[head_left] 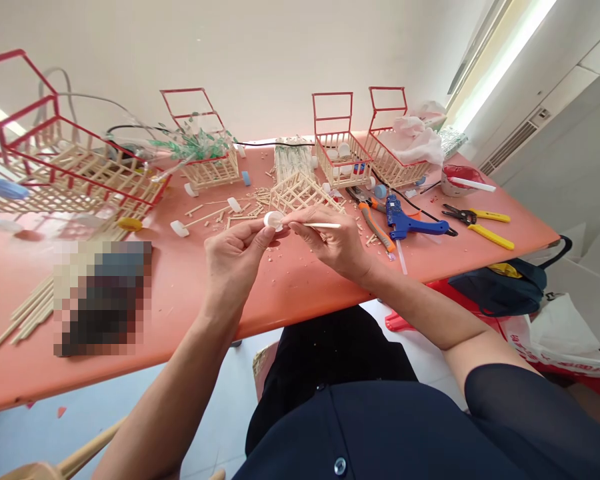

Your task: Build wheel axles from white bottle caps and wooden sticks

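Above the middle of the table, my left hand [237, 257] pinches a white bottle cap [273, 219] between thumb and fingers. Close against it, my right hand [327, 240] is closed around a thin pale wooden stick [325, 225], whose end points right. The stick's other end is hidden by the fingers, so I cannot tell if it touches the cap. Just beyond my hands lies a lattice frame of sticks [300, 193] among short cut pieces. A stick axle with white caps at its ends [207, 219] rests to the left.
Small red-trimmed stick carts [343, 160] stand along the wall, with a larger cart [80, 160] at left. On the right are a blue glue gun [415, 223], orange-handled pliers [377, 227], yellow-handled wire strippers [485, 230] and a red-stained bowl [453, 189]. Long sticks [35, 310] lie at left.
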